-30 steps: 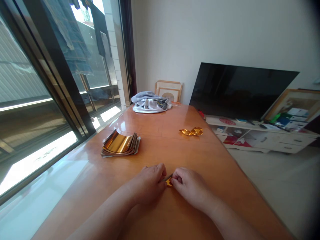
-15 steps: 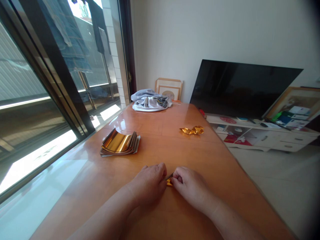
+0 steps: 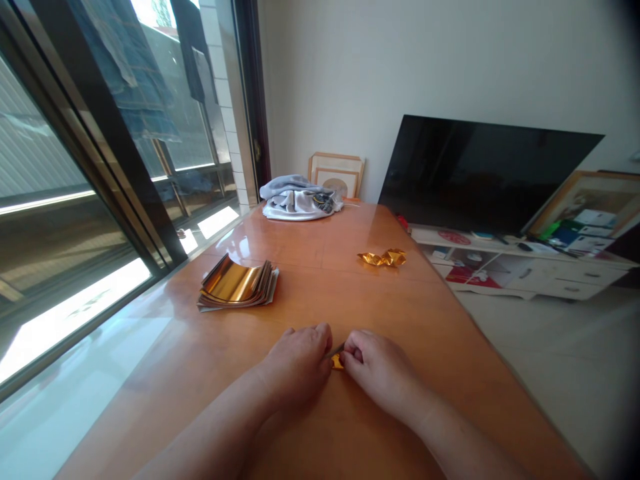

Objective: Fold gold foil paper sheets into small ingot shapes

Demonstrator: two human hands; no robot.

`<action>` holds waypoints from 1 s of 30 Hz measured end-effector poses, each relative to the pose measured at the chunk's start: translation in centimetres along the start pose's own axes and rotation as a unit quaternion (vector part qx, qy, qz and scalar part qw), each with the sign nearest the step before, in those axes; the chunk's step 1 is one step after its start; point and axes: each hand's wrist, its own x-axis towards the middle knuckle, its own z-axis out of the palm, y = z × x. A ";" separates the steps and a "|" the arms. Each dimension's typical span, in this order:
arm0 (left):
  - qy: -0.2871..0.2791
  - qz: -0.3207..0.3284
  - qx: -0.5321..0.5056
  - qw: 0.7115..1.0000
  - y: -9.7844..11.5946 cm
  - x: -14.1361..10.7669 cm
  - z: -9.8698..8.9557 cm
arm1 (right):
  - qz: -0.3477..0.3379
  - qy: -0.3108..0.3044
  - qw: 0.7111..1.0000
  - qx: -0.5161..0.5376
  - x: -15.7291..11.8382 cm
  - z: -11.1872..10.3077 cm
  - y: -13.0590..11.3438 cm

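Now, down at the near middle of a glossy reddish-brown tabletop [image 3: 310, 290], gripping a small folded piece of gold foil [image 3: 337, 363]: clamped at its left edge by the left hand [image 3: 301, 360], pinched at its right edge by the right hand [image 3: 377, 367]. Over left to a curved stack of gold sheets [image 3: 235, 283]; across near the right edge to a crinkled gold shape [image 3: 393, 257]. Away to the far end for a heap of pale grey cloth [image 3: 297, 203], then past framed pictures [image 3: 336, 172] to a white wall [image 3: 350, 73]. Right again, on to a big dark television [image 3: 490, 180] over a white cabinet [image 3: 543, 270] and pale floor [image 3: 530, 337]. Leftward, through a dark window frame [image 3: 113, 137], out to hanging clothes [image 3: 143, 93].
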 end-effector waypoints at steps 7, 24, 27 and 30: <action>-0.010 0.003 0.016 1.000 0.3 -0.1 0.0 | 0.006 0.007 1.000 0.006 0.0 0.1 0.1; -0.009 0.057 0.021 0.998 -0.1 0.0 0.0 | 0.024 -0.022 0.998 0.062 0.6 0.2 1.1; -0.006 0.077 0.026 0.997 -0.3 0.0 0.2 | 0.023 -0.025 0.997 0.064 0.7 0.1 1.1; -0.014 0.087 0.025 0.996 -0.5 0.1 0.2 | 0.028 -0.022 0.998 0.061 0.6 0.2 1.2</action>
